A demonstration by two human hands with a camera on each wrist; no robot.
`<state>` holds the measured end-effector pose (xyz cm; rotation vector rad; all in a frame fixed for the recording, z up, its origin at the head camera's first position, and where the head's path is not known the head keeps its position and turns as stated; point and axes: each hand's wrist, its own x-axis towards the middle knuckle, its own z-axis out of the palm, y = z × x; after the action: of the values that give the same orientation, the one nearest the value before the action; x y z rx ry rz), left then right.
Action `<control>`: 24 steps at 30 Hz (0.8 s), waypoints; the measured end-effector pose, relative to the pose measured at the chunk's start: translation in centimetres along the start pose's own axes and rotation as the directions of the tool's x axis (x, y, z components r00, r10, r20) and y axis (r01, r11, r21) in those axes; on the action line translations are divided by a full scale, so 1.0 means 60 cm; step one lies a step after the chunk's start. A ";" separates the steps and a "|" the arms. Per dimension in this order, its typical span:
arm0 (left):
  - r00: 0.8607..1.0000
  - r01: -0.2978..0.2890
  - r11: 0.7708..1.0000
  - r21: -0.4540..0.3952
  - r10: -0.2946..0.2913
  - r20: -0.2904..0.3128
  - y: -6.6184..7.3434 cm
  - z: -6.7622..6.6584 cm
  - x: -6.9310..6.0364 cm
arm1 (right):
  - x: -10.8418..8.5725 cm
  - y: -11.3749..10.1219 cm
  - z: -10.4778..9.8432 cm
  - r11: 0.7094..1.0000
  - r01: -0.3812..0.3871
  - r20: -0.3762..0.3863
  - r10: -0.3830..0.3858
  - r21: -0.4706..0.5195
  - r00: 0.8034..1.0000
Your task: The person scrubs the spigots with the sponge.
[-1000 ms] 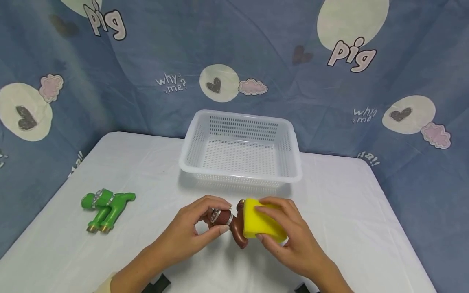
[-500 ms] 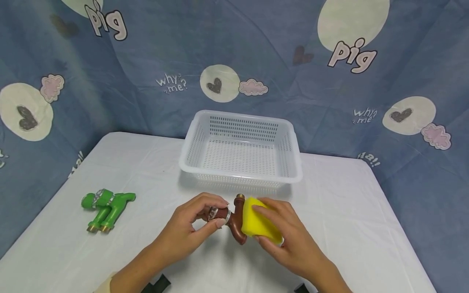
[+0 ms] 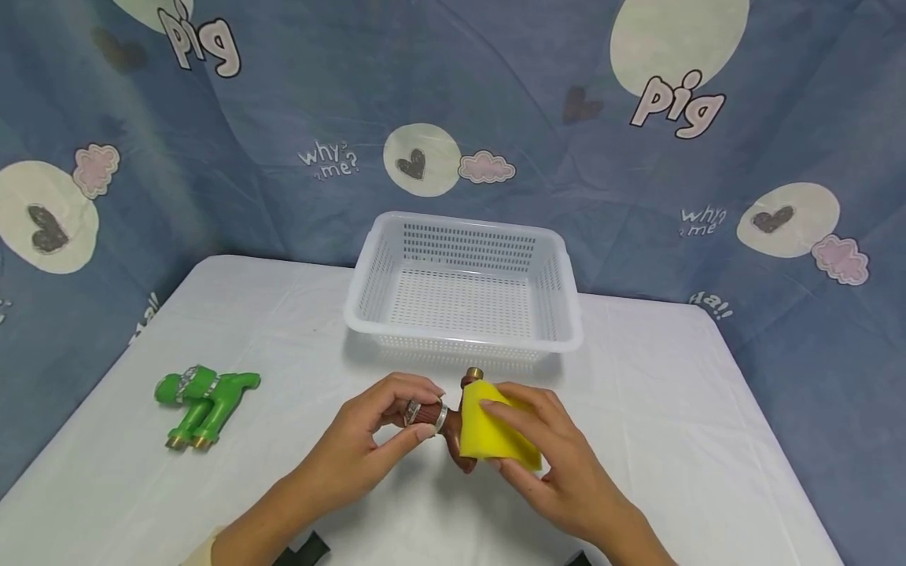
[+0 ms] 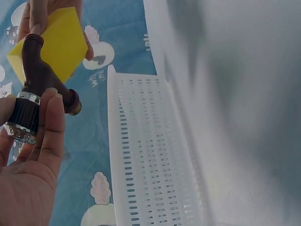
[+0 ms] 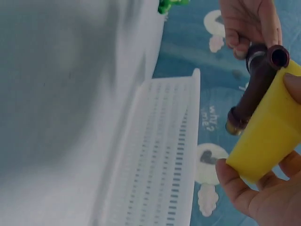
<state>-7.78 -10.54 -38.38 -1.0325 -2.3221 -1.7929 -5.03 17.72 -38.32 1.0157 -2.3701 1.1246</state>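
A brown faucet (image 3: 453, 431) with silver bands on its ribbed handle and a brass threaded end is held above the table in front of me. My left hand (image 3: 378, 432) grips it by the handle, thumb on the near side and fingers behind. My right hand (image 3: 559, 448) pinches a yellow sponge (image 3: 495, 428) and presses it against the faucet's body. In the left wrist view the sponge (image 4: 63, 44) lies behind the faucet (image 4: 40, 70). The faucet's open spout (image 5: 278, 56) faces the camera in the right wrist view.
A white perforated basket (image 3: 463, 338) stands at the table's back edge, beyond my hands. Green faucets (image 3: 208, 401) lie on the left of the white-covered table (image 3: 297, 330). A blue patterned cloth (image 3: 283, 94) hangs behind the table.
The sponge has shifted slightly left over the faucet body and now covers more of it. The faucet's brass end has tipped up and away. Both hands keep their grips.
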 end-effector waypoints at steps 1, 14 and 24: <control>1.000 0.000 1.000 0.002 0.000 0.001 0.000 0.000 0.000 | 0.000 0.000 0.001 1.000 0.005 0.004 -0.005 -0.006 1.000; 1.000 -0.006 1.000 0.015 0.006 0.012 -0.001 0.000 0.000 | 0.002 0.012 -0.007 0.985 0.046 0.037 -0.040 -0.169 0.998; 1.000 -0.007 1.000 -0.022 0.007 0.013 -0.001 -0.002 0.000 | 0.004 0.003 -0.006 0.975 0.065 0.012 -0.063 -0.212 0.998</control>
<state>-7.88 -10.66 -38.40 -1.0562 -2.3085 -1.8188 -5.33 17.94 -38.06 1.0122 -2.3815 0.8253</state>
